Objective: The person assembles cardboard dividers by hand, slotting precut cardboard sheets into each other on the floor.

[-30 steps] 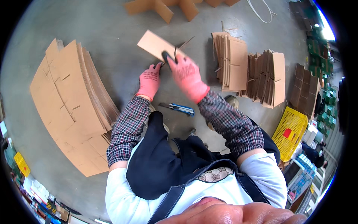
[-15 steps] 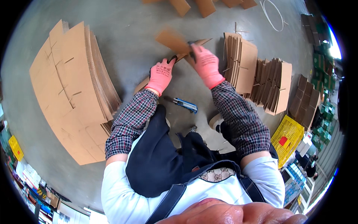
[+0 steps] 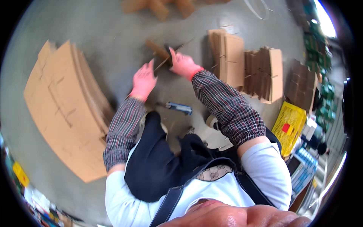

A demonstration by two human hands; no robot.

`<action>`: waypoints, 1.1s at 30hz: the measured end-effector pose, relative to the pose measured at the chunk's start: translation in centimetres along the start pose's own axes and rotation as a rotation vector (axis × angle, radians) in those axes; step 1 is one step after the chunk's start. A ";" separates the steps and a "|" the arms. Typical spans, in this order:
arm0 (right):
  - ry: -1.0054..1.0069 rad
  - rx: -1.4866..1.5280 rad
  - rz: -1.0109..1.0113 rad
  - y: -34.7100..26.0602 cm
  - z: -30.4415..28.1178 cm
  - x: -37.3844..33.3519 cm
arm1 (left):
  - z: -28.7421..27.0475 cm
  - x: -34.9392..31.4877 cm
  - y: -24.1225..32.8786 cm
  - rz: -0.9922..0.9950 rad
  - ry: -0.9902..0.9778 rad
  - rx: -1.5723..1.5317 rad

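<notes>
Grey concrete floor (image 3: 102, 32) spreads beneath the work, bent by the wide lens, with green boxes (image 3: 315, 56) along the right side. On it, a person in a white shirt (image 3: 264, 166), dark overalls (image 3: 151, 170) and checked sleeves (image 3: 230, 108) reaches forward, both hands gloved in pink.

The right hand (image 3: 183, 65) is closed on a brown cardboard piece (image 3: 155, 48), which is out in front of the person, blurred and seen nearly edge-on. The left hand (image 3: 143, 81) is nearer the body, its fingertips by the low end of a thin edge that slants up toward the right hand; blur hides the contact, so whether it grips that edge cannot be told.

A blue knife (image 3: 179, 108) lies on the floor between the forearms, near one shoe (image 3: 213, 122). To the left, a large stack (image 3: 60, 102) of flat, slotted cardboard sheets fans out. To the right, a small stack (image 3: 234, 60) stands just beside a darker stack (image 3: 262, 73), with a brown bundle (image 3: 301, 85) farther out and a yellow crate (image 3: 289, 128) below it. Blurred cardboard strips (image 3: 162, 9) and a white strap (image 3: 261, 15) lie at the top.
</notes>
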State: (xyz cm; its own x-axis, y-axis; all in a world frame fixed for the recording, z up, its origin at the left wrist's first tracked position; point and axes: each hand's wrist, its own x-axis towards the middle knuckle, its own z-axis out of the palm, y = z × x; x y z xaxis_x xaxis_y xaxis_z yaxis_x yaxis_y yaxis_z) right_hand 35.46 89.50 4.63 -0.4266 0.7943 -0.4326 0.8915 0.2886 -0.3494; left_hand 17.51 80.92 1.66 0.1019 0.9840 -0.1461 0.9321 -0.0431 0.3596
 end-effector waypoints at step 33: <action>0.026 -0.240 -0.042 -3.7 3.5 -6.7 | 1.8 -2.4 4.0 -0.072 0.066 0.037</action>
State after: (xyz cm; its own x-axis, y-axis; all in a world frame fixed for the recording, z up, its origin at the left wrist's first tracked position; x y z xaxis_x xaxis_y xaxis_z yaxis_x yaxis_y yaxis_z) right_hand 34.44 81.25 5.91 -0.4626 0.7915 -0.3994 0.8852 0.4375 -0.1581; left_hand 21.56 78.06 1.82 0.0123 0.9940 -0.1084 0.9486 0.0227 0.3158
